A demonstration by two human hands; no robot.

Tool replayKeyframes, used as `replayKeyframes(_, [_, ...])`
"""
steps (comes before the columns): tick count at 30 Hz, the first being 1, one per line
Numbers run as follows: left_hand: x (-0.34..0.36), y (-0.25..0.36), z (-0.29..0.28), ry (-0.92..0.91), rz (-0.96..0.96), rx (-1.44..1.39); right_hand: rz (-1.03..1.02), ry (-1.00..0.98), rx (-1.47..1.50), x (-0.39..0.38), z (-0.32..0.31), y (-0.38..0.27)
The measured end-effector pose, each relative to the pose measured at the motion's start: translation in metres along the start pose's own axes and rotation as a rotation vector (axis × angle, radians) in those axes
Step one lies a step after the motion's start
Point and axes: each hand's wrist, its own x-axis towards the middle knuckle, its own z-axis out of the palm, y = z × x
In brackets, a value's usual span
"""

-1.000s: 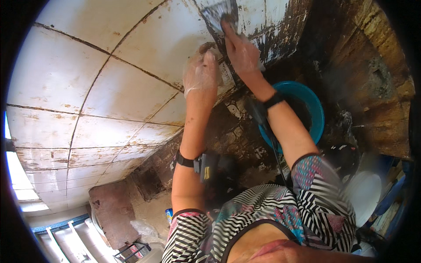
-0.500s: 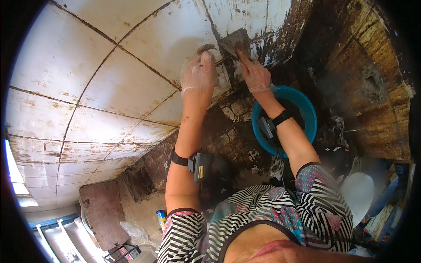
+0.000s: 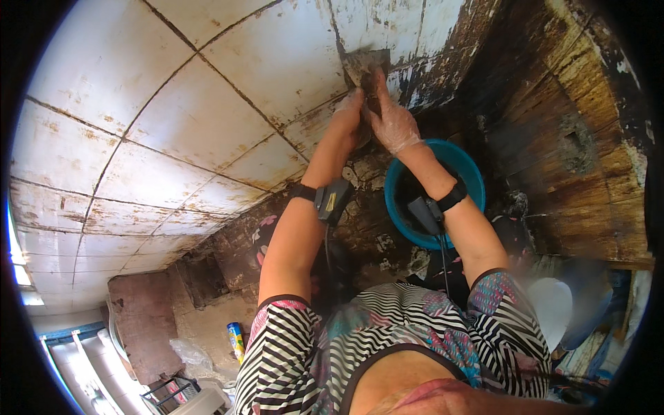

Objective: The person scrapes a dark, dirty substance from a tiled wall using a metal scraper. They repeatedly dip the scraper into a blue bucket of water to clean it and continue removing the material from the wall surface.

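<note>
My right hand [image 3: 394, 126], in a thin clear plastic glove, grips a flat grey, dirt-smeared square piece [image 3: 365, 64] against the stained tiled wall [image 3: 228, 124]. Its exact kind does not show; it could be a scraper blade or a pad. Close beside it, my left hand [image 3: 351, 114], also gloved, has its fingers bunched at the lower edge of the piece. What those fingers hold, if anything, is hidden. Both forearms reach up from below, each with a black strapped-on device at the wrist.
A blue basin [image 3: 391, 200] with dark contents stands below my right forearm. To the right rises a grimy brown wall [image 3: 588, 200]. At the lower left lie a brown board [image 3: 146, 325], a clear plastic bag [image 3: 191, 354] and a blue-and-yellow container [image 3: 236, 340].
My left hand has moved right, from the white tile to beside my right hand. The dark lump at its fingertips no longer shows. The grey piece has tilted, and the whole view has shifted slightly.
</note>
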Motion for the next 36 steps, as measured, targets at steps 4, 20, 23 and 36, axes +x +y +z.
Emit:
replayKeyframes(4, [-0.005, 0.0, 0.02, -0.046, -0.017, 0.03, -0.046, -0.059, 0.068, -0.006, -0.03, 0.005])
replayKeyframes(20, [0.036, -0.044, -0.008, 0.272, 0.819, 1.442, 0.327, -0.107, 1.339, 0.028, 0.018, 0.036])
replayKeyframes(23, [0.051, -0.053, -0.01, 0.396, 0.852, 2.079, 0.365, -0.103, 1.059, 0.046, 0.018, 0.033])
replayKeyframes(36, [0.061, -0.06, 0.006, 0.635, 0.929, 1.66, 0.484, -0.107, 1.328, 0.062, 0.049, 0.056])
